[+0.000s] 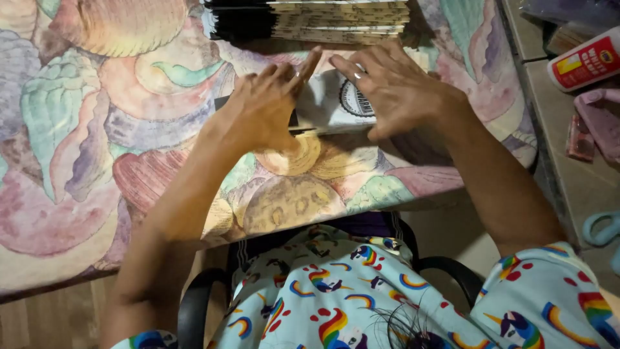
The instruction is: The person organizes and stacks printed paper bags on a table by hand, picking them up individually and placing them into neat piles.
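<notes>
Both hands are seen pressed flat on a white printed paper packet [332, 103] lying on the worktop [97, 148], which is covered with a cloth of pastel shell pattern. The left hand [261, 110] is laid over the packet's left part, fingers [303, 68] extended and slightly spread, pointing away from the body. No grip is closed: the palm rests on top and nothing is enclosed. The right hand [394, 87] is laid over the packet's right part, likewise flat and open-fingered, with a ring noted on one finger. The fingertips of the two hands are nearly met above the packet's far edge. A round dark emblem is visible on the packet between the hands.

Just beyond the packet, a stack of flat folded items [323, 19] with dark and pale edges is observed at the far side of the worktop. To the right, on a separate tiled surface [555, 161], a white bottle with a red label [584, 61] lies on its side, near a pink object [600, 116]. A garment with a rainbow-and-unicorn print [336, 291] is worn, and the person is seated in a black chair [194, 310].
</notes>
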